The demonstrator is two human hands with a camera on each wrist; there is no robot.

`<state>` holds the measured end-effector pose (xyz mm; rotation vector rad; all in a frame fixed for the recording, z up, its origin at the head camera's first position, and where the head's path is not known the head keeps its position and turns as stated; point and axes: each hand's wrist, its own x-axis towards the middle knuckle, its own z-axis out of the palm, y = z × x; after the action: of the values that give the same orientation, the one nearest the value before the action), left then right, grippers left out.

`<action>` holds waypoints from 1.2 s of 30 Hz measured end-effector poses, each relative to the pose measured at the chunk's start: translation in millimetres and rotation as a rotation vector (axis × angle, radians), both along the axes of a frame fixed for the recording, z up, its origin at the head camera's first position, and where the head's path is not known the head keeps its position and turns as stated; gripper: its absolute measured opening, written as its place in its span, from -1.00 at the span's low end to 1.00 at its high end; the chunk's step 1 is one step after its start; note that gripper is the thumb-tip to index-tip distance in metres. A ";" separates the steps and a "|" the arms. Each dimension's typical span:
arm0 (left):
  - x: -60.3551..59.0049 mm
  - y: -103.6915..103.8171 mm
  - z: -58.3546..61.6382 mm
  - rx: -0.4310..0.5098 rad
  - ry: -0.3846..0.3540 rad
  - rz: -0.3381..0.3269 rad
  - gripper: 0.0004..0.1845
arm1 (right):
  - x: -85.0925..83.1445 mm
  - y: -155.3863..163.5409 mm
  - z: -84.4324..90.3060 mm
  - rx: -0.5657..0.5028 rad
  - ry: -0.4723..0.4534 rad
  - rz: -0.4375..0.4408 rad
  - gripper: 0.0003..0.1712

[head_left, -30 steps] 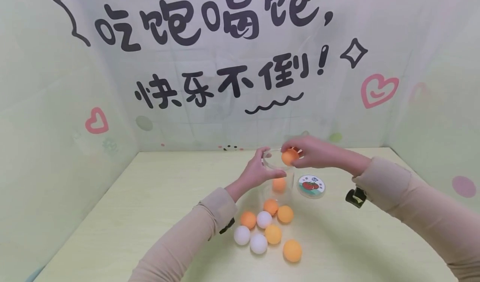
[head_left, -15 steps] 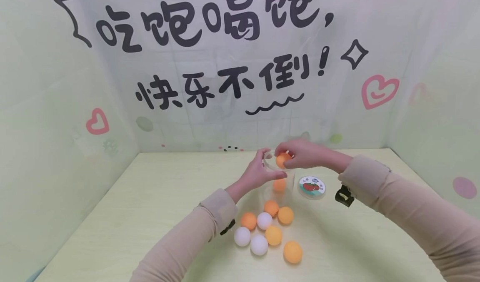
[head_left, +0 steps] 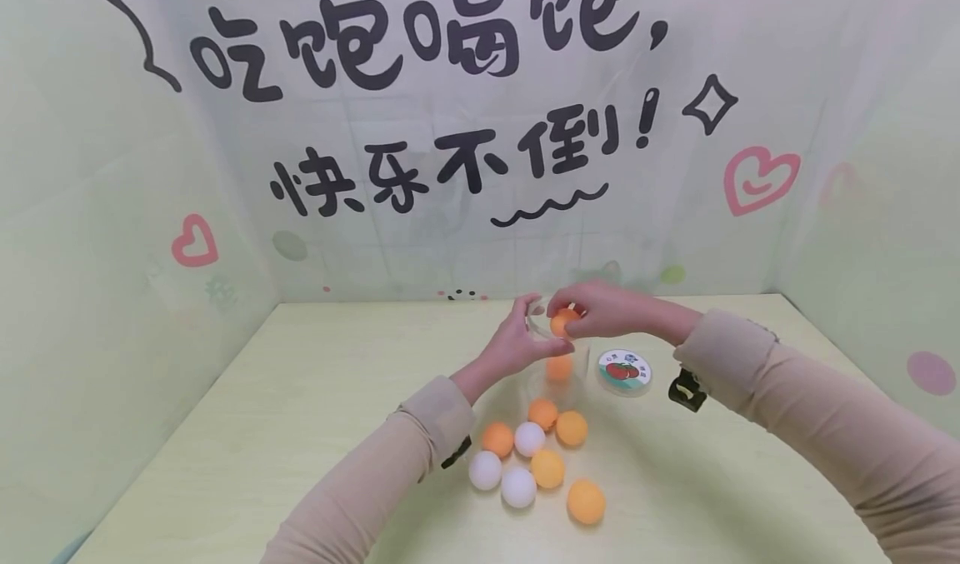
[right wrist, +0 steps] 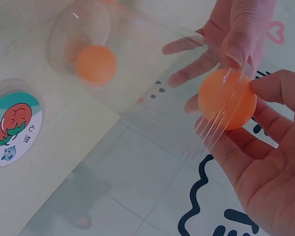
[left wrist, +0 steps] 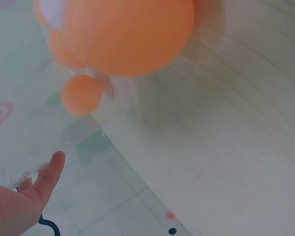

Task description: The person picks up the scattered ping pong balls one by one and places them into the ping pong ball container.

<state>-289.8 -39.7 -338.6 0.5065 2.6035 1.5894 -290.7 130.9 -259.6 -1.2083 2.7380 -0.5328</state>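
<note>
An orange ping-pong ball [head_left: 561, 322] sits pinched between the thumb and fingertips of the right hand [head_left: 600, 310], right at the mouth of a clear plastic jar [head_left: 553, 356] standing on the pale green table [head_left: 300, 431]. The left hand [head_left: 517, 343] curls its fingers round the jar's upper wall, steadying it. Another orange ball [head_left: 558, 368] lies inside on the jar's bottom. Just in front of the jar a cluster of orange and white balls [head_left: 528, 460] rests on the table, and the jar's lid with a tomato label [head_left: 624, 371] lies just to the right
</note>
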 end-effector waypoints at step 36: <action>0.8 0.0 -0.5 0.021 0.023 -0.002 -0.03 | 109.7 11.7 -51.4 -0.010 0.147 0.129 -0.79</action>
<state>-289.0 -39.8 -339.1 0.5325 2.6044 1.6223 -181.0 142.5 -311.0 -1.4694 2.7519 -0.4623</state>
